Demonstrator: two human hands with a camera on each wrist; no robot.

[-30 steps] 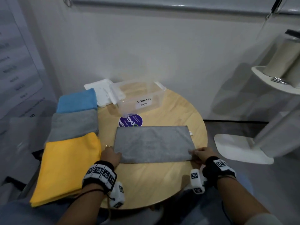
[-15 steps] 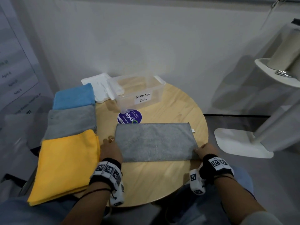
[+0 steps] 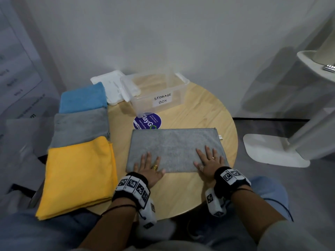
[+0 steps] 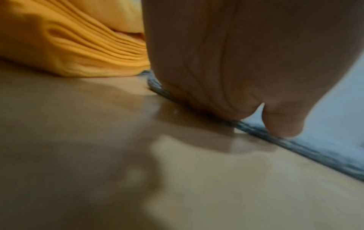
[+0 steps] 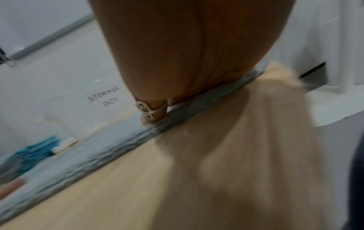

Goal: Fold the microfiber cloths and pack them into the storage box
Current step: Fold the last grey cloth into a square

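A grey microfiber cloth (image 3: pixel 174 147), folded into a long rectangle, lies flat on the round wooden table (image 3: pixel 208 113). My left hand (image 3: pixel 149 167) presses flat on its near left part with fingers spread. My right hand (image 3: pixel 208 162) presses flat on its near right part. The wrist views show each palm, left hand (image 4: pixel 226 62) and right hand (image 5: pixel 177 54), resting at the cloth's near edge (image 4: pixel 295 147) (image 5: pixel 118 147). The clear storage box (image 3: pixel 154 93), labelled, stands open behind the cloth and looks empty.
A yellow cloth pile (image 3: pixel 78 174), a grey cloth pile (image 3: pixel 79 125) and a blue cloth pile (image 3: pixel 83 98) lie in a row at the left. The white box lid (image 3: pixel 112 84) leans behind the box. A purple round sticker (image 3: pixel 146 121) sits before the box. A white stand (image 3: pixel 272 151) is at the right.
Both hands let go of the cloth's near corners and moved inward onto its top, now lying flat with fingers spread. The cloth stays in place.
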